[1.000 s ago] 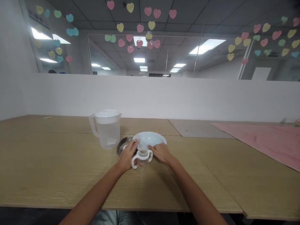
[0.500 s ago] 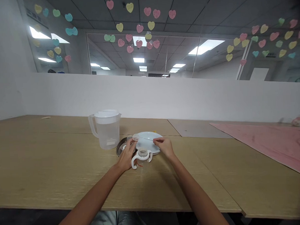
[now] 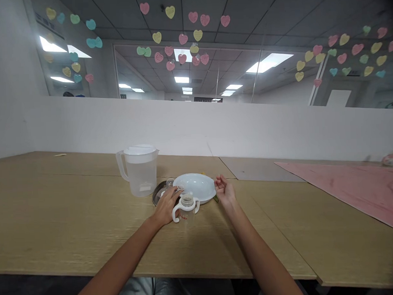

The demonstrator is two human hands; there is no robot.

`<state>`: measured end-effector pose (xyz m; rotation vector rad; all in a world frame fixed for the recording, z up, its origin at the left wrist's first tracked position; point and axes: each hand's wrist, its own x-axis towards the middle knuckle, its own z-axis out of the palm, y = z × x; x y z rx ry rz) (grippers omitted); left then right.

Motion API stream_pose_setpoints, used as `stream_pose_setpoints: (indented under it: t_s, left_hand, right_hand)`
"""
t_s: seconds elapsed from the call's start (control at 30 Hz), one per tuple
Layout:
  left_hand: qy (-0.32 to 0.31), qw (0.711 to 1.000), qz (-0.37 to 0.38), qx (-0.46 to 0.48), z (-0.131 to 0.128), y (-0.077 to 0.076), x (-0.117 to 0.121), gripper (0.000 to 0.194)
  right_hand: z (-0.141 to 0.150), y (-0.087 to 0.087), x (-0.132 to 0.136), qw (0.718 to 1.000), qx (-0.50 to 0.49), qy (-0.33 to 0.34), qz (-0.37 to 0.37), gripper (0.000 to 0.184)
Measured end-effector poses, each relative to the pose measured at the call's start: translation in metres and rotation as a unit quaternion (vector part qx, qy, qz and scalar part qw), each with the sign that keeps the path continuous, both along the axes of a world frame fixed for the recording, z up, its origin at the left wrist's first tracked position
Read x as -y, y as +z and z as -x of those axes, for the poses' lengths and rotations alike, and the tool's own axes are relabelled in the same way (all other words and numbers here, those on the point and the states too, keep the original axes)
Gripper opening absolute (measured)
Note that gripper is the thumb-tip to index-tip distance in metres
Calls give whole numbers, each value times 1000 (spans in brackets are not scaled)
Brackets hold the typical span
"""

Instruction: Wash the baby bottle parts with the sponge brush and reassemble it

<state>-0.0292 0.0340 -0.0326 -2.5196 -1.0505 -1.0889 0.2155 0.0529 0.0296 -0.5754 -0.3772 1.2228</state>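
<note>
My left hand (image 3: 168, 205) is curled around a small clear round piece (image 3: 180, 188), above the near left rim of a white bowl (image 3: 202, 187). Beside its fingers, a clear wide-necked bottle (image 3: 187, 208) stands upright in a white two-handled holder (image 3: 175, 213). Closed fingers on my right hand (image 3: 226, 193) sit at the bowl's right edge. A thin, faint stick (image 3: 210, 148) points up above them; its lower end is lost to sight. Left of the bowl, a shallow metal dish (image 3: 156, 195) lies partly behind my left hand, with clear and white pieces in it.
A lidded translucent pitcher (image 3: 142, 173) containing clear liquid stands left of the dish. A pink cloth (image 3: 352, 185) covers the table's right side, beside a grey sheet (image 3: 258, 169). Something green (image 3: 216, 199) shows by the bowl's right rim. A white wall (image 3: 189, 126) rises behind.
My right hand has moved right, off the bowl, and turned palm up. The thin stick has swung from lying across the bowl to pointing upward. The clear piece in my left hand has dropped slightly.
</note>
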Motion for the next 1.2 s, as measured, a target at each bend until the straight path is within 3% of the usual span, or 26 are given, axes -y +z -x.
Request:
stream_pose_setpoints:
  t_s: [0.47,0.6,0.73,0.83,0.93,1.0,1.13,1.2]
  left_hand:
    - [-3,999,-39,-4,1,1,-1,64]
    - [-9,999,-51,-1,1,3,0,65]
    - [-6,998,-60,4,-1,4,1,65]
    - [-10,998,-60,2,-3,6,3,66]
    - [-19,998,-55,-5,-4,10,6,67]
    - [-23,998,-53,-8,-5,13,7,66]
    - [-26,998,-53,-11,-6,16,10,59]
    - [-22,998,-48,-21,-6,17,11,55]
  right_hand:
    - [-8,-2,-2,999,15,30,-10,13]
    - [2,3,4,983,176,-26,-44,16]
    - [20,4,13,921,372,-56,-105,25]
    - [33,1,19,885,443,-31,-143,23]
    - [40,-2,25,868,468,8,-168,18]
    - [41,-3,28,867,463,30,-183,21]
    - [42,-2,29,882,426,102,-173,51]
    - [43,-2,28,879,424,134,-171,56]
